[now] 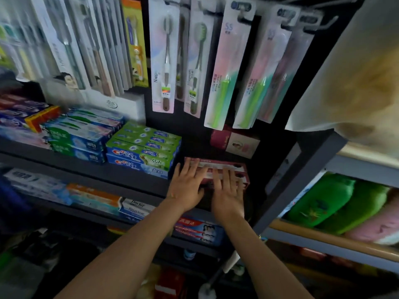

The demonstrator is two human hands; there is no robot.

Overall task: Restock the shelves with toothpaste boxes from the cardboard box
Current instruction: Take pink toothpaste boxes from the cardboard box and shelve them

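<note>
Two bare forearms rise from six o'clock, sleeveless as far as shown, ending in the left hand [186, 186] and right hand [227, 194], with no rings, watch or gloves.

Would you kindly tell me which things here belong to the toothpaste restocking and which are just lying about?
Job: red toothpaste boxes under both flat hands, left and right; green Crest boxes; dark shelf.
Lying about: hanging toothbrush packs; green bottles.

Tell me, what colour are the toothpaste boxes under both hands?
Dark red with a pale band, the toothpaste boxes show best in the head view.
</note>
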